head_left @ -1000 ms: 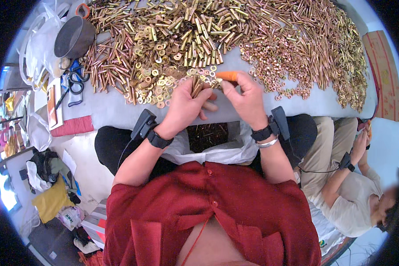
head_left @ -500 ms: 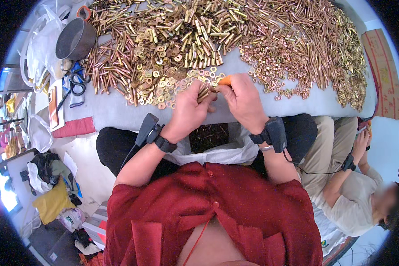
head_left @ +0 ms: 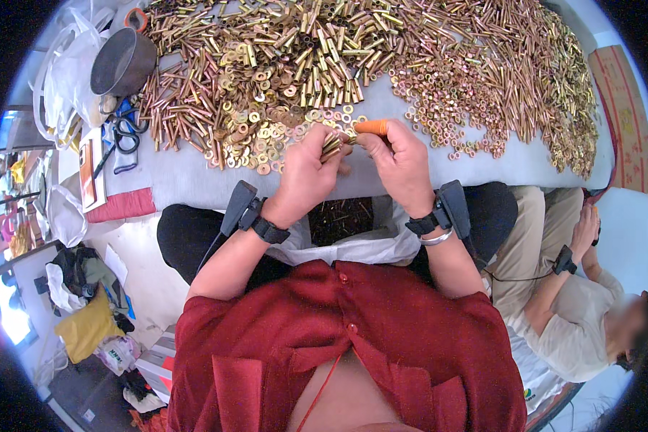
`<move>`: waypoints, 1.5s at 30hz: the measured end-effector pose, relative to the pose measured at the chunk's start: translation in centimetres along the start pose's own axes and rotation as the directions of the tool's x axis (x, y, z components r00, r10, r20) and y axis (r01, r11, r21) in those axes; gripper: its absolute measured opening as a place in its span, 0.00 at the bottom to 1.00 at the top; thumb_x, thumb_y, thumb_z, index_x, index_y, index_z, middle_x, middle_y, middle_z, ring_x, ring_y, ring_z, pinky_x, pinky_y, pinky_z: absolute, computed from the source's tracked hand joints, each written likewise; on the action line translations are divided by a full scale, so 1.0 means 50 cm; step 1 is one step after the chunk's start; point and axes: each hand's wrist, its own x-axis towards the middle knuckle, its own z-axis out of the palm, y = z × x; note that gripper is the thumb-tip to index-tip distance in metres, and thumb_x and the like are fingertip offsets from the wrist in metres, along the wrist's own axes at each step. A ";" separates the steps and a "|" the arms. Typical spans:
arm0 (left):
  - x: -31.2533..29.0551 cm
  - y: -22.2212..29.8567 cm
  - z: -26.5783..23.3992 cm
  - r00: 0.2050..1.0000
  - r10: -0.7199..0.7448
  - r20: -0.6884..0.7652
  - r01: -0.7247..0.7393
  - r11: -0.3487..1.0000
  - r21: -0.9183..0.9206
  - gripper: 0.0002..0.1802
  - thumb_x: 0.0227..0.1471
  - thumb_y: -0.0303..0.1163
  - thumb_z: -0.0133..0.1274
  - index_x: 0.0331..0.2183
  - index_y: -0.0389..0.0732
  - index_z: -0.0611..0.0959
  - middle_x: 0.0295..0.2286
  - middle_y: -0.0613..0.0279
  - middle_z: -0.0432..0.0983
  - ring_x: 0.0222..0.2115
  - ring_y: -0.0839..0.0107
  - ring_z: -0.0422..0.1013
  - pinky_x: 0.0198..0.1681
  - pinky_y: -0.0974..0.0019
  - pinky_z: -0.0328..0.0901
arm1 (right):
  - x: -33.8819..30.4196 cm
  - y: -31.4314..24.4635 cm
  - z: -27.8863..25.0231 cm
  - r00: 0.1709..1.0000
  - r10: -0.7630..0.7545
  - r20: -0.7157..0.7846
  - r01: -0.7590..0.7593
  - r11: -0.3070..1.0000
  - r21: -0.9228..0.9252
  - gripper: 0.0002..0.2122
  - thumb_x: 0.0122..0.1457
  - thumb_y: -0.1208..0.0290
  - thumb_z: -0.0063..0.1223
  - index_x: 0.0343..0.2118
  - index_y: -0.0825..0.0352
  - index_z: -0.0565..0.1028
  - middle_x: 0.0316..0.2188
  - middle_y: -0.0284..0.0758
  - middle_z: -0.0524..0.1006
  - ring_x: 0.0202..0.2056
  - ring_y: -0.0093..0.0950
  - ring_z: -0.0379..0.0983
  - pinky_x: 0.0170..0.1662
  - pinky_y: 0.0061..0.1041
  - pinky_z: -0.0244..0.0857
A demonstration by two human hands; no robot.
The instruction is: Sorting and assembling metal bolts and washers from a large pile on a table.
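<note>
Several brass-coloured metal sleeves [head_left: 330, 148] lie bunched in my left hand [head_left: 306, 171], its fingers closed round them. My right hand [head_left: 402, 164] meets it at the sleeves' ends, thumb and fingers pinched together. An orange finger cover [head_left: 371, 127] sits on my right index finger. What the right fingertips pinch is too small to make out. Just beyond my hands, flat washers [head_left: 261, 144] are spread in a heap. Farther back lie short hollow sleeves [head_left: 331, 68], and small nuts [head_left: 450, 111] are scattered to the right.
Piles of thin metal rods [head_left: 482, 36] cover the far side of the grey-covered table [head_left: 381, 173]. At left stand a dark pot [head_left: 124, 63], scissors [head_left: 127, 137] and plastic bags [head_left: 68, 79]. A white bag [head_left: 338, 252] hangs open below the edge. A co-worker [head_left: 576, 317] sits at right.
My right index finger has straightened, so more of the orange cover shows. Both hands stay together over the same spot. The co-worker's hand has shifted slightly.
</note>
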 end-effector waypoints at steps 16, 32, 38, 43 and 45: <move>0.006 -0.005 0.008 0.931 -0.350 0.105 0.365 0.874 -0.320 0.06 0.53 0.26 0.52 0.34 0.38 0.72 0.25 0.63 0.77 0.20 0.77 0.75 0.13 0.76 0.62 | 0.018 -0.010 -0.001 0.996 -0.087 -0.006 0.086 0.993 -0.086 0.06 0.51 0.74 0.56 0.32 0.68 0.76 0.24 0.39 0.72 0.29 0.36 0.70 0.31 0.29 0.64; 0.007 0.002 0.006 0.994 -0.108 0.005 0.108 0.992 -0.065 0.06 0.52 0.24 0.52 0.33 0.36 0.72 0.25 0.59 0.78 0.21 0.73 0.76 0.20 0.72 0.67 | 0.020 0.000 0.001 0.991 -0.135 0.012 0.134 0.960 -0.246 0.09 0.52 0.68 0.57 0.26 0.68 0.71 0.24 0.39 0.72 0.28 0.40 0.68 0.31 0.35 0.62; 0.010 0.002 0.002 0.936 -0.342 0.084 0.351 0.886 -0.302 0.06 0.54 0.26 0.51 0.34 0.38 0.72 0.25 0.62 0.78 0.20 0.78 0.75 0.14 0.77 0.63 | 0.030 -0.035 -0.008 0.995 -0.097 -0.003 0.095 0.987 -0.131 0.09 0.52 0.71 0.55 0.35 0.68 0.76 0.25 0.39 0.72 0.29 0.39 0.68 0.31 0.32 0.63; 0.010 -0.003 0.005 0.938 -0.323 0.127 0.347 0.880 -0.323 0.06 0.54 0.27 0.51 0.35 0.39 0.72 0.26 0.63 0.78 0.21 0.78 0.75 0.14 0.79 0.63 | 0.025 -0.005 -0.015 0.980 -0.191 0.062 0.196 0.977 -0.087 0.09 0.53 0.73 0.55 0.37 0.67 0.76 0.25 0.40 0.72 0.29 0.37 0.69 0.31 0.30 0.63; 0.009 0.005 0.004 0.926 -0.358 0.124 0.378 0.866 -0.327 0.06 0.54 0.26 0.51 0.35 0.39 0.72 0.26 0.63 0.78 0.22 0.77 0.76 0.14 0.78 0.64 | 0.022 -0.008 -0.011 0.989 -0.135 0.057 0.138 0.989 -0.054 0.08 0.53 0.73 0.55 0.36 0.67 0.76 0.25 0.40 0.72 0.29 0.37 0.69 0.31 0.30 0.63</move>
